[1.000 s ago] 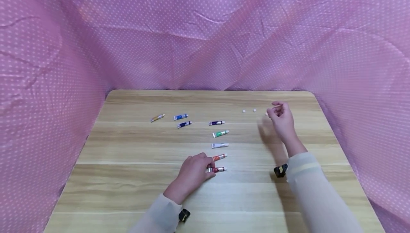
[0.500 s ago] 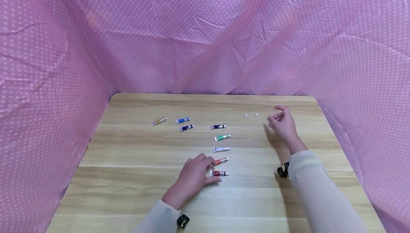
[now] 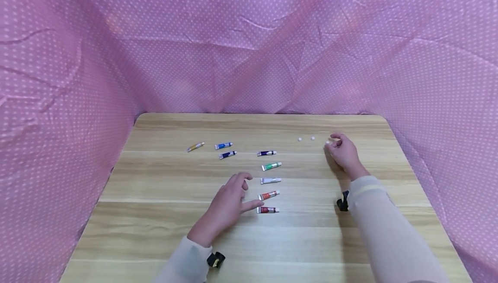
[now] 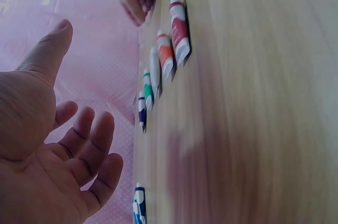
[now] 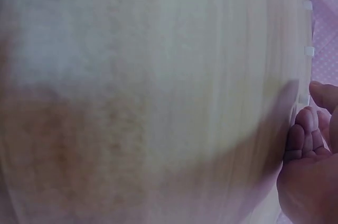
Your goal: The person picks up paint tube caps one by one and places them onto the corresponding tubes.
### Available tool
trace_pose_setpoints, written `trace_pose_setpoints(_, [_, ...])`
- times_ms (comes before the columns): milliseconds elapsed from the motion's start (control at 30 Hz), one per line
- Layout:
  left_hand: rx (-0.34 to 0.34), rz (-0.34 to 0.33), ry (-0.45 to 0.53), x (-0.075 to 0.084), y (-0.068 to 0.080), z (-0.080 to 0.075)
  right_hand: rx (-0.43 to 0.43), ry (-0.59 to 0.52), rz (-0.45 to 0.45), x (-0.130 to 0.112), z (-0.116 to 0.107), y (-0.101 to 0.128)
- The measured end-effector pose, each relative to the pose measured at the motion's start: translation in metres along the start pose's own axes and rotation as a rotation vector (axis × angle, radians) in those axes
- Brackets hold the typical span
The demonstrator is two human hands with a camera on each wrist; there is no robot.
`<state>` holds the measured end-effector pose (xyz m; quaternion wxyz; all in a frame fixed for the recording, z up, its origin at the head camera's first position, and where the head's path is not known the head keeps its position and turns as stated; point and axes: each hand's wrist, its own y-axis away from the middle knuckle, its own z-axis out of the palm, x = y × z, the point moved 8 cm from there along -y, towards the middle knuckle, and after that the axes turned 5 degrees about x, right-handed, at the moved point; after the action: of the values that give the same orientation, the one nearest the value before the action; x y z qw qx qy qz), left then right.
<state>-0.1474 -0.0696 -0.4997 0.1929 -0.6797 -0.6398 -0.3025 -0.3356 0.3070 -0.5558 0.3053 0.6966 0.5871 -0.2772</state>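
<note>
The left hand (image 3: 227,203) hovers just above the wooden tabletop (image 3: 163,231) near its middle, grip spread: the fingers are straight and apart, holding nothing, the fingertips just beside the dark red paint tube (image 3: 267,210). That tube lies at the near end of a column with the orange-red tube (image 3: 269,195), the white tube (image 3: 270,181), the green tube (image 3: 271,166) and a dark blue tube (image 3: 266,153) beyond it.

The right hand (image 3: 344,153) rests toward the far right corner, fingers curled, its thumb and forefinger at a small white cap (image 3: 327,143); whether it truly pinches the cap I cannot tell. Two more white caps (image 3: 306,138) lie just beside it toward the far edge.

The risk, as I judge it: the caps are tiny and light, so a loose pinch or a brushing finger could flick one off the tabletop edge. The open left hand could likewise nudge the nearest tubes out of line.
</note>
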Motion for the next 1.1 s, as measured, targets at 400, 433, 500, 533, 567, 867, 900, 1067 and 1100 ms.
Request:
trace_pose_setpoints(400, [0.076, -0.049, -0.005, -0.018, -0.013, -0.028, 0.050, 0.085, -0.070, -0.007, -0.002, 0.001])
trace_pose_setpoints(433, [0.081, -0.053, -0.004, -0.020, -0.015, -0.030, 0.057, 0.090, -0.073, -0.007, -0.001, 0.000])
trace_pose_setpoints(500, [0.092, -0.064, 0.005, -0.023, -0.017, -0.034, 0.065, 0.097, -0.079, -0.007, 0.000, -0.001])
trace_pose_setpoints(533, [0.096, -0.070, 0.011, -0.025, -0.018, -0.036, 0.067, 0.100, -0.078, -0.006, 0.001, -0.001])
trace_pose_setpoints(567, [0.100, -0.073, 0.014, -0.026, -0.019, -0.038, 0.069, 0.102, -0.078, -0.006, 0.002, -0.002])
trace_pose_setpoints(867, [0.112, -0.083, 0.057, -0.043, -0.035, -0.050, 0.082, 0.121, -0.084, -0.009, 0.003, -0.001])
trace_pose_setpoints(900, [0.115, -0.084, 0.054, -0.045, -0.037, -0.051, 0.081, 0.123, -0.080, -0.009, 0.003, -0.001])
trace_pose_setpoints(1067, [0.123, -0.099, 0.052, -0.058, -0.051, -0.056, 0.079, 0.124, -0.060, -0.007, 0.004, -0.002])
trace_pose_setpoints(1100, [0.127, -0.101, 0.053, -0.061, -0.054, -0.056, 0.079, 0.123, -0.053, -0.007, 0.005, -0.002])
